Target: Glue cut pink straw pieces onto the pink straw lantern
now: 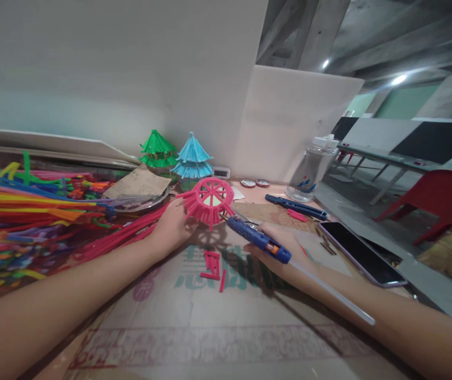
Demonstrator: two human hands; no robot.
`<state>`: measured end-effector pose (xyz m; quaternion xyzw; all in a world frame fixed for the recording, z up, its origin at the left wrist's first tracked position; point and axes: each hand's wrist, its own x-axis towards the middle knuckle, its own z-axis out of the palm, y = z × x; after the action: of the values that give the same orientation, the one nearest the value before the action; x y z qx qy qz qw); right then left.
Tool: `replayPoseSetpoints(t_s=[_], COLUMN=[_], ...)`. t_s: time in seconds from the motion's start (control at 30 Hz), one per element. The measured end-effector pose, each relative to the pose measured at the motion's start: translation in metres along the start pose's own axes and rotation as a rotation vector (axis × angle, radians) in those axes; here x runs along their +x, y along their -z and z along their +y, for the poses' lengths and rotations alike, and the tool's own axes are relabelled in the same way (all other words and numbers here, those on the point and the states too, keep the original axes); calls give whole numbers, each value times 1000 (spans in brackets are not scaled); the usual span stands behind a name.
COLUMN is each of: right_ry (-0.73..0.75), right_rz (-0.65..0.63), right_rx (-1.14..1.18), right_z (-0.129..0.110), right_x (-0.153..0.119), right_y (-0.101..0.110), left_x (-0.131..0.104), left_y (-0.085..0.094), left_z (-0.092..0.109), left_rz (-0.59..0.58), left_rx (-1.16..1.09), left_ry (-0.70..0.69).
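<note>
My left hand [173, 228] grips the left side of a round pink pipe-cleaner frame [211, 199], which has spokes and a fringe of short pink strips. My right hand [275, 248] is wrapped round a blue glue gun [258, 238] with a clear glue stick [332, 293] poking out of its back. The gun's tip points at the lower right edge of the pink frame, close to it or touching. Several short pink pieces [212, 264] lie on the cardboard [194, 311] below.
Colourful pipe cleaners [31, 211] fill the left side. Behind stand a green model [156, 148] and a blue model [192, 155]. On the right are a water bottle [311, 169], a blue cutter [296, 207] and a phone [362, 253]. A red chair [439, 200] stands beyond.
</note>
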<state>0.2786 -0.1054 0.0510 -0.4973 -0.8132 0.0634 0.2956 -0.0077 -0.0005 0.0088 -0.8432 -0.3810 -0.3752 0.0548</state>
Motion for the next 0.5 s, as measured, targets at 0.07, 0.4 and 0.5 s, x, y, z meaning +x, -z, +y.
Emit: replayPoseSetpoints(t_s=[0.07, 0.4, 0.5], right_ry=[12, 4, -82], right_rz=[-1, 317, 318], right_rx=[26, 506, 413], right_z=[3, 0, 9], right_x=[-1, 11, 45], right_y=[-2, 12, 27], left_x=[0, -1, -2], left_y=[-1, -5, -6], left_z=[0, 2, 1], left_rz=[11, 4, 2], left_rx=[-37, -361, -338], left_ry=[34, 139, 135])
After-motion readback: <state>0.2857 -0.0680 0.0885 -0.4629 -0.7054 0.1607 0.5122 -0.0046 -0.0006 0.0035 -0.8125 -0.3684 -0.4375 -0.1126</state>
